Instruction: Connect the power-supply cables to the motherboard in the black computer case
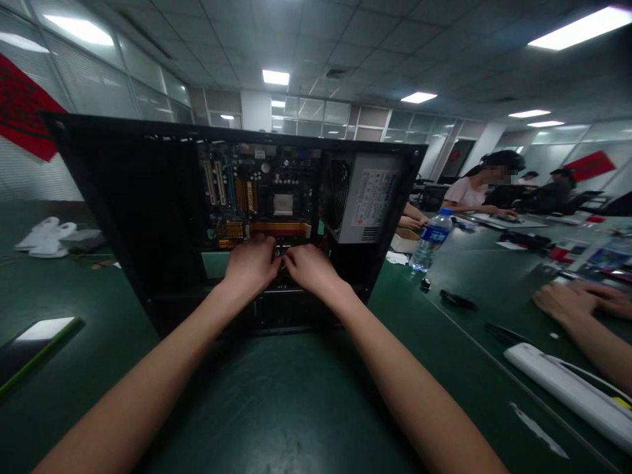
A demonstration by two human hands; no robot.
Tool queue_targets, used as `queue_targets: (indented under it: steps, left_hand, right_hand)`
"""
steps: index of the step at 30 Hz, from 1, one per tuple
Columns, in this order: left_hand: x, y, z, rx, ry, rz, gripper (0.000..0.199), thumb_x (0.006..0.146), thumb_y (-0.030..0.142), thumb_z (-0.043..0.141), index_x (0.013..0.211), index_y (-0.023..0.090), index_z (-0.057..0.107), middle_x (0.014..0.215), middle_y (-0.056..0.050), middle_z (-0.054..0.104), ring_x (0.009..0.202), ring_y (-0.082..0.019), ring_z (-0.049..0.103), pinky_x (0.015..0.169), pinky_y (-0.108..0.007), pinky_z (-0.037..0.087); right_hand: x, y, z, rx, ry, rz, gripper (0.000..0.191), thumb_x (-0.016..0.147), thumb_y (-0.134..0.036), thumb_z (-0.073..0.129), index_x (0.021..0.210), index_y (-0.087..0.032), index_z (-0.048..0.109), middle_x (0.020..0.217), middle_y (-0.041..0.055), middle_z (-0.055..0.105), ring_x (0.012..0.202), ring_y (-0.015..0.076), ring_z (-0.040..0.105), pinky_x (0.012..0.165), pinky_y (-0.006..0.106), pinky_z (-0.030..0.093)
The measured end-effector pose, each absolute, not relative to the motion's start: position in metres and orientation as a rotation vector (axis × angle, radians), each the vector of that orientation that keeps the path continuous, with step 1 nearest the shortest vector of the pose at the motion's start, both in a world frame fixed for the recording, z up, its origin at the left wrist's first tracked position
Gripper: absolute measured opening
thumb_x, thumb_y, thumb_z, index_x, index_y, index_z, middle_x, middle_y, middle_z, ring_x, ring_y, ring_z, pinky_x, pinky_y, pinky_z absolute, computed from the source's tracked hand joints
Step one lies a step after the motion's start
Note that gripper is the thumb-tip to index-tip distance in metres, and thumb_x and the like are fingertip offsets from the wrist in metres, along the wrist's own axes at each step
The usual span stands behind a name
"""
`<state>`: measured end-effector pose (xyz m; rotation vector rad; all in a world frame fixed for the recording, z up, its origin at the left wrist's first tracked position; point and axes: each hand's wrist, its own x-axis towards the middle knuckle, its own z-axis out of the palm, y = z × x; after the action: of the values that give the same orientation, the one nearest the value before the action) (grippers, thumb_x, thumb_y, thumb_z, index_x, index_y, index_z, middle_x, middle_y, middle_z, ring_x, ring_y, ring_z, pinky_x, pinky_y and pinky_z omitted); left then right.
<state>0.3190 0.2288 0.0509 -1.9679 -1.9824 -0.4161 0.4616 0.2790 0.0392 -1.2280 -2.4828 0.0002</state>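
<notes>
Nearest, both forearms reach in over the green surface (276, 395) toward a black case (123, 217), which stands with its open side facing the person. The left hand (253, 263) and right hand (311, 264) meet at the lower middle of that opening, thumbs and fingers drawn in narrow, tips almost touching; whether anything small is pinched between them, I cannot tell, since the knuckles cover it. The relation that matters most is to the board (301, 172) inside: it lies beyond and above the fingers, and its red and orange slots (286, 229) run left to right just above the knuckles. The left hand looks the nearer, its knuckles overlapping their lower edge in view, though contact is unclear; the right hand sits slightly lower. The case's long axis also runs left to right, its top edge sloping down a little to the right, while the narrow pale slots (213, 183) at the board's upper left run nearly upright. Above the slots is a silver square chip (283, 204), and to the right the power supply (365, 197) fills the upper corner, fan toward the board. Past the case on the right stands a bottle (431, 242); farther, a person in a cap (503, 160) sits working.
</notes>
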Motion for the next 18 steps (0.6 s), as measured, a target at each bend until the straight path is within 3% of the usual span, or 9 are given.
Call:
queue_targets:
  steps: [4, 7, 10, 18]
  left_hand:
    - [0.315, 0.236, 0.045, -2.071, -1.93, -0.492, 0.029, 0.097, 0.026, 0.051, 0.12, 0.013, 0.062, 0.122, -0.018, 0.065, 0.106, -0.032, 0.067, 0.086, -0.04, 0.053]
    - [0.308, 0.246, 0.037, -2.229, -1.873, -0.632, 0.031, 0.092, 0.017, 0.051, 0.121, 0.013, 0.06, 0.123, -0.017, 0.065, 0.112, -0.03, 0.066, 0.095, -0.04, 0.052]
    - [0.304, 0.252, 0.033, -2.324, -1.818, -0.765, 0.044, 0.084, 0.01, 0.054, 0.128, 0.013, 0.057, 0.125, -0.017, 0.067, 0.117, -0.029, 0.065, 0.1, -0.039, 0.051]
    - [0.304, 0.249, 0.039, -2.349, -1.828, -0.81, 0.057, 0.077, 0.006, 0.056, 0.133, 0.016, 0.058, 0.126, -0.015, 0.07, 0.118, -0.029, 0.067, 0.101, -0.039, 0.052]
  right_hand:
    - [0.462, 0.277, 0.04, -1.136, -2.475, -0.036, 0.032, 0.105, -0.025, 0.045, 0.106, -0.014, 0.075, 0.107, 0.0135, 0.077, 0.101, 0.0252, 0.072, 0.086, 0.032, 0.049]
    - [0.462, 0.279, 0.039, -0.952, -2.44, -0.101, 0.032, 0.105, -0.024, 0.047, 0.123, -0.01, 0.07, 0.122, 0.0143, 0.071, 0.118, 0.0251, 0.062, 0.1, 0.033, 0.046]
    - [0.462, 0.284, 0.035, -0.748, -2.471, -0.097, 0.036, 0.105, -0.023, 0.048, 0.134, -0.007, 0.063, 0.137, 0.0156, 0.064, 0.131, 0.0247, 0.052, 0.112, 0.035, 0.04]
    - [0.461, 0.292, 0.031, -0.696, -2.564, -0.073, 0.035, 0.109, -0.027, 0.04, 0.125, -0.011, 0.066, 0.139, 0.017, 0.055, 0.131, 0.0259, 0.048, 0.11, 0.04, 0.042]
